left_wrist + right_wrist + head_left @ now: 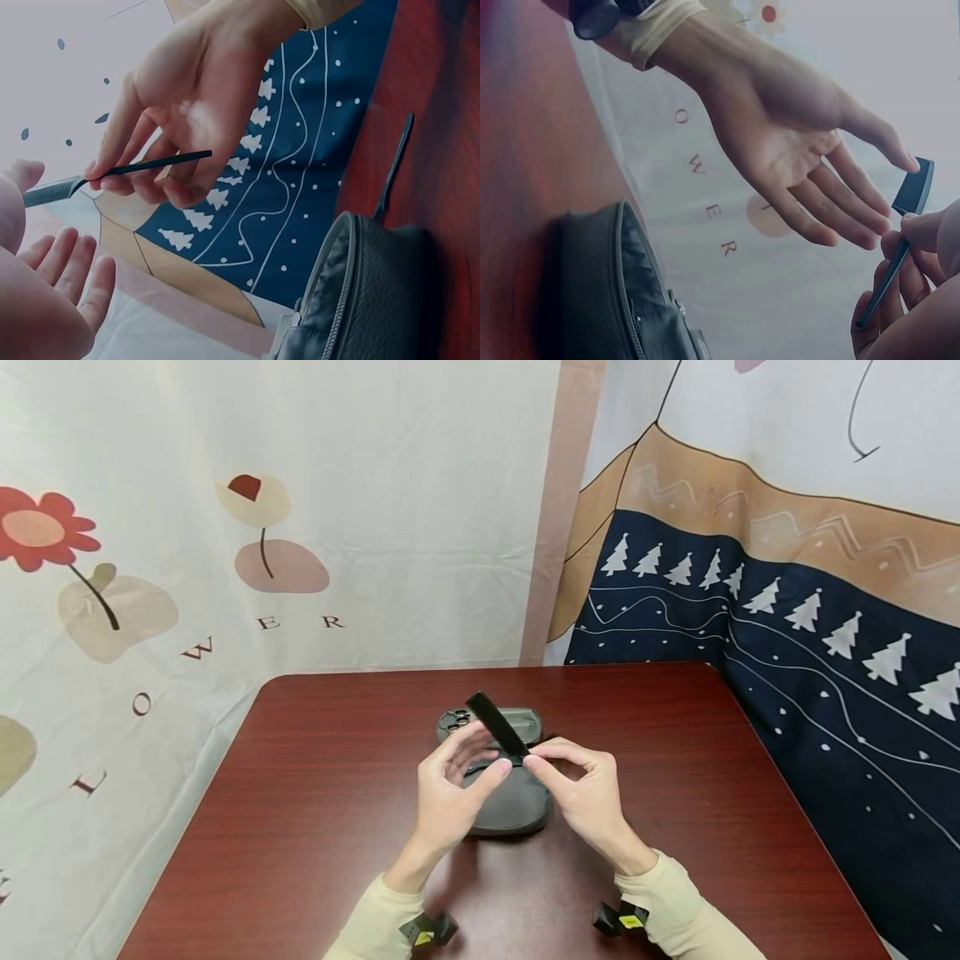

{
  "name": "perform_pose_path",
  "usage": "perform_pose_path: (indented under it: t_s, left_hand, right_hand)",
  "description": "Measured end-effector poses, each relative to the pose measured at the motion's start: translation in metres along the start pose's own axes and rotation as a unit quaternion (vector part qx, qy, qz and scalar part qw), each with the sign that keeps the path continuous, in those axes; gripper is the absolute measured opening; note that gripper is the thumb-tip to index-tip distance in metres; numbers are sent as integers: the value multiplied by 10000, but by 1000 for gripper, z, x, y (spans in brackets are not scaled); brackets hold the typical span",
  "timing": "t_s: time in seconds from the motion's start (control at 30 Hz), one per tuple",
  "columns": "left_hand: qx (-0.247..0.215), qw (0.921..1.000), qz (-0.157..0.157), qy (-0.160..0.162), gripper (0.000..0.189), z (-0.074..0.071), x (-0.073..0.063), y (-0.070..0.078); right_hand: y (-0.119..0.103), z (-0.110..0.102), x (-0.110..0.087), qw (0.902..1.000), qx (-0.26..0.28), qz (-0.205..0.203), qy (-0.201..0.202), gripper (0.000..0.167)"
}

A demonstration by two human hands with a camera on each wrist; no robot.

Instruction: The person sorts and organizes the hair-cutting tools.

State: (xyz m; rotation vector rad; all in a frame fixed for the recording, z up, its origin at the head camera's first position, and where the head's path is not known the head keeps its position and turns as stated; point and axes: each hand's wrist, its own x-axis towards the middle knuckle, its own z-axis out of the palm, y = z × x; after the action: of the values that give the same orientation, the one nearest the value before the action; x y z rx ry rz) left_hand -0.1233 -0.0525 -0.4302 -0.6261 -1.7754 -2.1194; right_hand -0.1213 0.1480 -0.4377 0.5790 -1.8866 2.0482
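A black comb (497, 724) with a thin handle slants above an unzipped dark case (510, 814). My right hand (585, 785) pinches it between thumb and fingertips where the teeth part meets the handle. In the left wrist view the comb's handle (169, 160) runs back across the right hand's fingers. My left hand (450, 789) is beside the toothed part, its fingers spread and fairly straight. Seen in the right wrist view, the left thumb (889, 146) reaches right to the comb's broad end (915, 185), while the other fingers hold nothing.
The case's rounded lid (528, 724) stands behind its base, with several ring shapes (453, 720) at its left. A slim dark stick-like thing (395, 161) lies by the case on the red-brown table (337, 827). Printed curtains (420, 510) hang behind.
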Motion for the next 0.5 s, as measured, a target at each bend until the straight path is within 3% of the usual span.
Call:
perform_pose_path:
  t_s: [0.27,0.5]
  left_hand:
    - [233,9995,64,200,28,3,-3,0]
    - [266,9992,-26,296,17,3,-2,1]
  right_hand:
    - [0,5,-2,9999,90,30,-110,9]
    - [2,7,-3,9998,42,135,-137,9]
